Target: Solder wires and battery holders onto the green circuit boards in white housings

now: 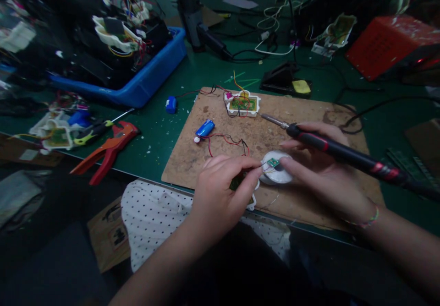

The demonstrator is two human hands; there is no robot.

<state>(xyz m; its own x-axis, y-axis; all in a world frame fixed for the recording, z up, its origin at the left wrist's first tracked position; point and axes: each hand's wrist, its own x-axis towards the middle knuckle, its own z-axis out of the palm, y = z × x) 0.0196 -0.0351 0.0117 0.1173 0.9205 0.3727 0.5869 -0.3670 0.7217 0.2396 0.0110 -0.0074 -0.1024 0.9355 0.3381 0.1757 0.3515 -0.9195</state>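
My left hand (228, 182) is closed in a pinch on a thin wire (264, 164) that runs to a small green circuit board (273, 162). The board lies on top of a round white spool-like piece (280, 176). A soldering iron (330, 145) rests across the fingers of my right hand (319, 166), its tip pointing left over the wooden board. My right thumb touches or nearly touches the circuit board's right edge. Partly hidden under my left hand is a white housing (252, 200). Another white housing with a green board inside (243, 104) sits farther back.
The wooden board (182, 159) also bears a blue battery (205, 128) with red and black leads. Red-handled cutters (110, 150) and a screwdriver (94, 132) lie left. Behind stand a blue bin (151, 74), an iron stand with yellow sponge (301, 86) and a red box (388, 45).
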